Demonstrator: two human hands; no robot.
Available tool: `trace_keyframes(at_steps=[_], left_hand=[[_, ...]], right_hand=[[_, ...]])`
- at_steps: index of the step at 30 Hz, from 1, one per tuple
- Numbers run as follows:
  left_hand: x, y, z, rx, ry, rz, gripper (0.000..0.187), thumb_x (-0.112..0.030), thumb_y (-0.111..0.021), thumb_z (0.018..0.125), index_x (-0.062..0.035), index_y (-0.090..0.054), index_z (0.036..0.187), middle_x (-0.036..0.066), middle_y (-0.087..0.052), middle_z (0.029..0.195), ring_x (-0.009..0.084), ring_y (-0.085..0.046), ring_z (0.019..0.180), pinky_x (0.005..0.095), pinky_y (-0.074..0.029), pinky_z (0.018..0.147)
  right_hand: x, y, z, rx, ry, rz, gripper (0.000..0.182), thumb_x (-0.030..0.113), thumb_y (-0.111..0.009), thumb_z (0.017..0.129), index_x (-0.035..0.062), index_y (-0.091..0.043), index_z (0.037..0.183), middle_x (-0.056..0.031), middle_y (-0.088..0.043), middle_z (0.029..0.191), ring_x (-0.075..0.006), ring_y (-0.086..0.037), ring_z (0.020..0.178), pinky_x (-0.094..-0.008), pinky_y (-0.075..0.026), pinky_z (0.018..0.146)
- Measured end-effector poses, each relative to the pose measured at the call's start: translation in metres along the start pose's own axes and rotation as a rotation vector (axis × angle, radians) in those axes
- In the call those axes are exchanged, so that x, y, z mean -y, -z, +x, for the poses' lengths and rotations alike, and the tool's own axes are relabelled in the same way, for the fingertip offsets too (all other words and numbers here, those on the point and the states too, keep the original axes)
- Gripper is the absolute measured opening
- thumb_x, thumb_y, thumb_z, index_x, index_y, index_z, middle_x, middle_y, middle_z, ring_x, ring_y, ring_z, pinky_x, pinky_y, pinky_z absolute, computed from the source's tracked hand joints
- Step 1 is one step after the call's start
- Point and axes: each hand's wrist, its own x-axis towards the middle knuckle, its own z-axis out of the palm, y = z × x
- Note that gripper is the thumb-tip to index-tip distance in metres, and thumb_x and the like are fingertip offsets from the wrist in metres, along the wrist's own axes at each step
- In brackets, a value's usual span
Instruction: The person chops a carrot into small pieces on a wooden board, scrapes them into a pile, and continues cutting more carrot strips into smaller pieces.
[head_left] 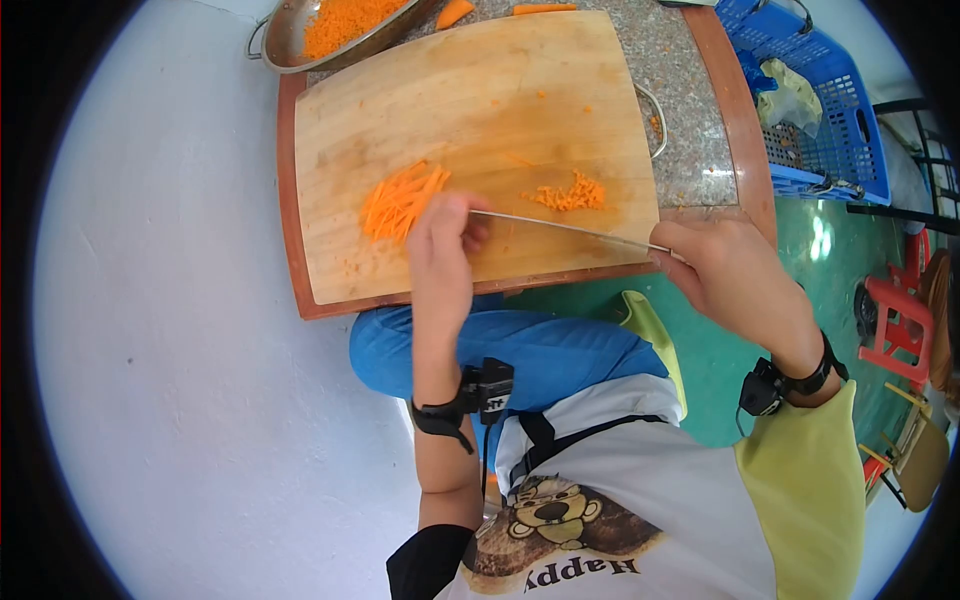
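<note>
My right hand (722, 262) is closed around the handle end of a kitchen knife (570, 227), whose blade shows edge-on as a thin line over the wooden cutting board (400, 120). At the far end of the blade, my left hand (445, 240) has its thumb and curled fingers around the tip; part of the fingers is hidden. Just left of that hand lies a pile of carrot shreds (398, 203). Finely chopped carrot (575, 193) forms a smaller heap beyond the blade, nearer the right hand.
A metal pan (290, 45) with grated carrot (345, 25) stands at the upper left. Carrot pieces (455, 13) lie behind the board on the stone tabletop (690, 110). At the right are a blue plastic basket (850, 125) and a red stool (895, 325). A white wall (170, 300) borders the left side.
</note>
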Motion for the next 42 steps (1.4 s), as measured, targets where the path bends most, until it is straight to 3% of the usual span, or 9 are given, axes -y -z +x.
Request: trace_keyframes(at_steps=[3,8,11,23,26,32,36,38,42], left_hand=[[-0.024,0.013,0.015,-0.078,-0.023,0.142,0.031,-0.027,-0.048,0.093,-0.0010,-0.064,0.087,0.005,-0.061,0.081,0.0122,-0.051,0.067,0.0260,-0.041,0.063],[-0.016,0.031,0.064,0.018,-0.434,0.864,0.017,-0.018,-0.059,0.085,-0.0036,-0.067,0.090,0.011,-0.064,0.086,0.0241,-0.057,0.074,0.0333,-0.044,0.067],[-0.005,0.012,0.075,0.161,-0.755,1.097,0.012,-0.015,-0.065,0.077,-0.0054,-0.067,0.084,0.012,-0.061,0.083,0.0301,-0.056,0.080,0.0385,-0.044,0.069],[-0.012,-0.010,0.023,0.271,-0.446,1.047,0.011,-0.012,-0.067,0.075,-0.0026,-0.062,0.076,0.012,-0.057,0.079,0.0314,-0.053,0.082,0.0388,-0.043,0.072],[0.000,-0.011,0.040,0.115,-0.770,1.032,0.011,-0.012,-0.067,0.076,-0.0019,-0.062,0.077,0.013,-0.057,0.080,0.0311,-0.054,0.082,0.0387,-0.043,0.072],[-0.003,-0.011,0.028,0.161,-0.652,1.180,0.012,-0.011,-0.067,0.076,-0.0006,-0.063,0.081,0.014,-0.060,0.082,0.0307,-0.054,0.080,0.0402,-0.044,0.072],[-0.027,-0.002,0.005,0.356,-0.267,1.015,0.013,-0.011,-0.067,0.077,0.0013,-0.063,0.081,0.014,-0.059,0.073,0.0283,-0.058,0.074,0.0377,-0.046,0.068],[-0.027,0.001,0.004,0.365,-0.136,0.896,0.014,-0.011,-0.067,0.077,0.0020,-0.063,0.081,0.014,-0.059,0.070,0.0273,-0.059,0.072,0.0363,-0.046,0.066],[-0.011,0.001,0.002,0.189,-0.312,0.958,0.014,-0.010,-0.067,0.078,0.0023,-0.063,0.082,0.014,-0.058,0.070,0.0252,-0.061,0.072,0.0338,-0.047,0.063]], right_hand=[[-0.001,0.006,-0.002,-0.007,-0.019,-0.002,0.009,0.007,-0.057,0.081,0.0020,-0.053,0.075,-0.0155,-0.058,0.066,-0.0348,-0.060,0.068,-0.0446,-0.046,0.060],[-0.005,0.012,-0.014,-0.016,-0.112,0.062,0.030,0.002,-0.059,0.081,0.0046,-0.060,0.111,-0.0157,-0.064,0.095,-0.0364,-0.059,0.083,-0.0391,-0.048,0.069],[-0.001,0.009,-0.021,-0.201,-0.187,0.174,0.012,0.007,-0.059,0.082,0.0017,-0.062,0.093,-0.0179,-0.060,0.076,-0.0369,-0.059,0.074,-0.0443,-0.045,0.067],[-0.003,0.005,-0.027,-0.279,-0.226,0.245,0.013,0.007,-0.059,0.084,0.0017,-0.063,0.095,-0.0174,-0.060,0.081,-0.0360,-0.057,0.080,-0.0410,-0.045,0.071],[-0.003,0.005,-0.023,-0.240,-0.256,0.264,0.009,0.008,-0.059,0.084,0.0014,-0.061,0.090,-0.0169,-0.060,0.080,-0.0361,-0.057,0.077,-0.0422,-0.045,0.069],[-0.002,0.006,-0.024,-0.265,-0.310,0.188,0.008,0.010,-0.058,0.085,0.0022,-0.060,0.086,-0.0171,-0.059,0.074,-0.0369,-0.056,0.073,-0.0437,-0.044,0.065],[-0.002,0.000,-0.022,-0.289,-0.220,0.210,0.008,0.011,-0.058,0.086,0.0027,-0.058,0.086,-0.0175,-0.059,0.072,-0.0376,-0.057,0.071,-0.0440,-0.044,0.062],[0.000,-0.001,-0.022,-0.124,-0.293,0.178,0.025,0.002,-0.061,0.083,0.0017,-0.062,0.108,-0.0154,-0.060,0.081,-0.0307,-0.057,0.077,-0.0351,-0.046,0.065],[0.006,0.000,-0.019,-0.078,-0.290,0.167,0.028,0.001,-0.062,0.081,0.0020,-0.062,0.109,-0.0164,-0.061,0.087,-0.0307,-0.057,0.083,-0.0369,-0.046,0.069]])
